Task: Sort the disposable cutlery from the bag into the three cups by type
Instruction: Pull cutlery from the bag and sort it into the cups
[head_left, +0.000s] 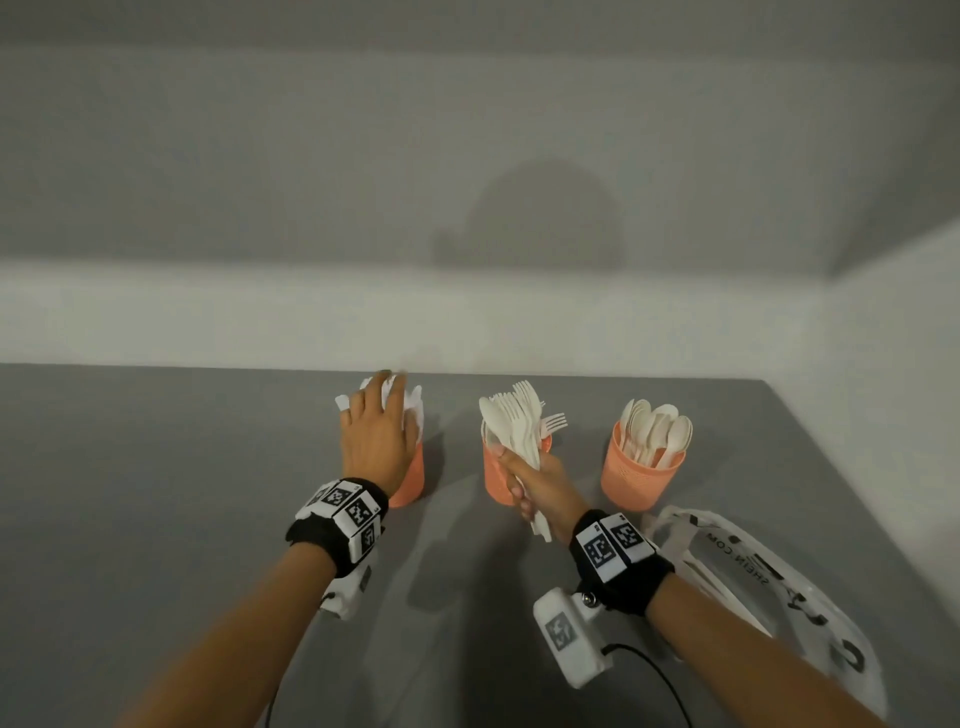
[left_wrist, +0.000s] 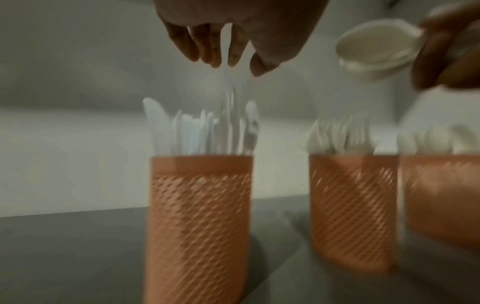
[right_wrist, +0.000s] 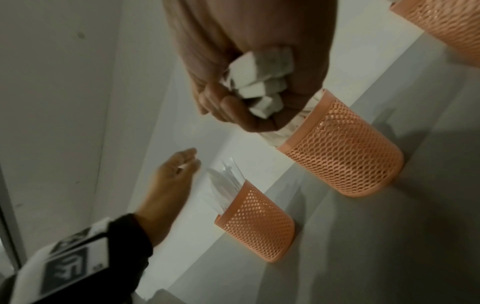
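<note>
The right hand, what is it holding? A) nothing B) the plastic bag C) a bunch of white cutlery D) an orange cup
C: the right hand has its fingers wrapped round a bundle of white cutlery in front of the middle cup, while the bag lies on the table beside that arm.

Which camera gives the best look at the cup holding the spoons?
The head view: the spoon cup stands whole and sharp, bowls up, rightmost of the three. The left wrist view catches it blurred and cut by the right edge; the right wrist view shows only part of its mesh wall at the top corner.
</note>
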